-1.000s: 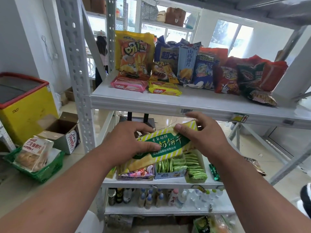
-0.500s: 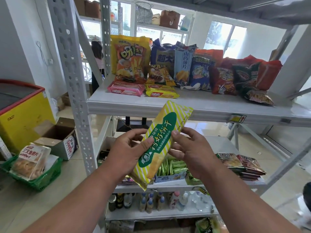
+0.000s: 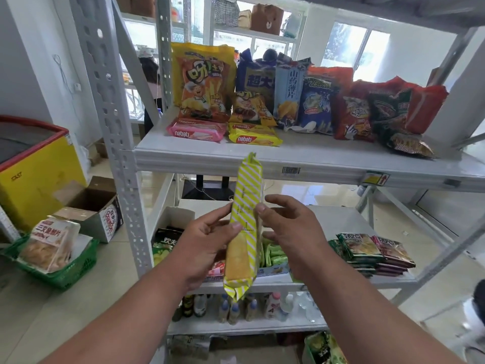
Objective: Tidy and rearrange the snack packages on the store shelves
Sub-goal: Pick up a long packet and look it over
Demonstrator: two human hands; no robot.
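Note:
A long yellow-and-white striped biscuit pack [image 3: 245, 206] stands nearly upright in front of the upper shelf's edge [image 3: 315, 166], its narrow side toward me. My left hand [image 3: 207, 240] holds it from the left, thumb across its front. My right hand [image 3: 291, 232] pinches its right edge with the thumb, the other fingers spread. On the upper shelf lie a pink wafer pack [image 3: 196, 130] and a yellow wafer pack [image 3: 253, 135], with several chip bags [image 3: 317, 101] standing behind them.
The middle shelf [image 3: 341, 214] carries green candy boxes [image 3: 273, 254] and stacked flat packets [image 3: 372, 252]. Bottles [image 3: 236, 308] fill the bottom shelf. A grey upright post [image 3: 115, 143] stands left. On the floor are a green basket [image 3: 60, 271], a cardboard box [image 3: 91, 206] and a yellow chest [image 3: 34, 174].
The biscuit pack came up from the middle shelf and turned from lying flat to nearly upright, edge-on. Both hands rose with it; the right fingers loosened to a pinch.

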